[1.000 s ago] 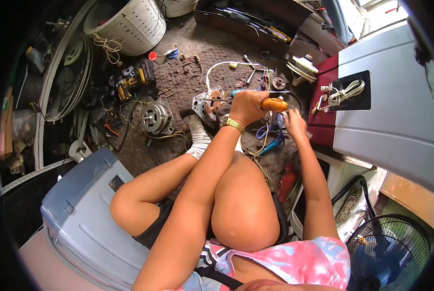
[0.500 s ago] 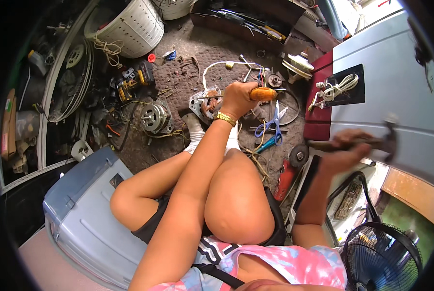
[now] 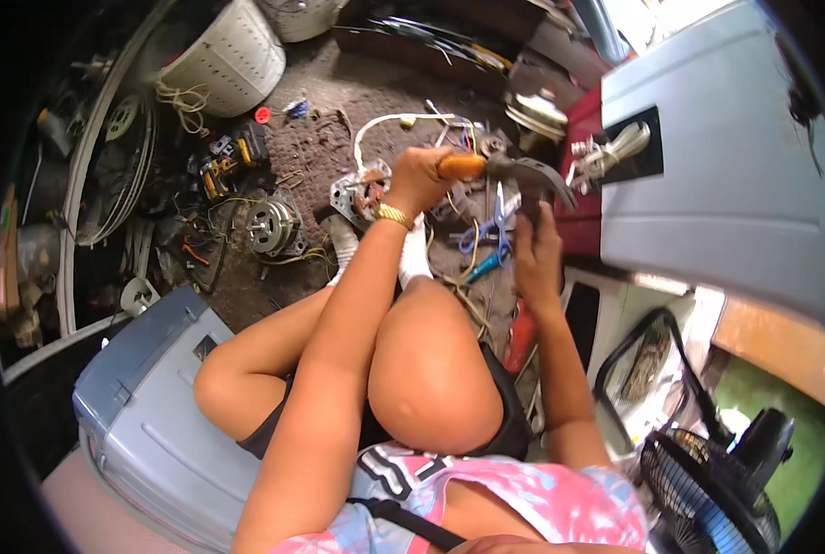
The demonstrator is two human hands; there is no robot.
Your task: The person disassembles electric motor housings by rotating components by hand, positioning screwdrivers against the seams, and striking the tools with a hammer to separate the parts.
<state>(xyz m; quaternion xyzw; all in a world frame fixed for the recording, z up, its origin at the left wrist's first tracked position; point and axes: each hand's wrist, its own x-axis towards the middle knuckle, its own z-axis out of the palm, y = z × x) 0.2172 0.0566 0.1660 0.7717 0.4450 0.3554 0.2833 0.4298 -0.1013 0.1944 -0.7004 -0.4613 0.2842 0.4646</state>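
My left hand (image 3: 417, 180) is closed round the orange handle of a screwdriver-like tool (image 3: 461, 166). Its blade is mostly hidden now, at the opened motor (image 3: 346, 198) with copper windings between my feet. My right hand (image 3: 538, 257) grips a claw hammer (image 3: 540, 175), whose head is at the butt end of the orange handle. Whether the two touch is hard to tell. Below the hammer lie blue-handled scissors (image 3: 496, 224) and a teal-handled tool (image 3: 483, 268). A white cable (image 3: 361, 134) loops from the motor.
Another motor (image 3: 273, 225) sits to the left, near a yellow-black cordless drill (image 3: 217, 171). A perforated white tub (image 3: 233, 60) stands behind. At right are a grey appliance panel (image 3: 717, 138), a red grinder (image 3: 520, 334) and a black fan (image 3: 708, 489).
My right hand has swung the hammer left and forward from the right side to the orange handle's end. My left hand keeps its grip; the whole view has shifted slightly.
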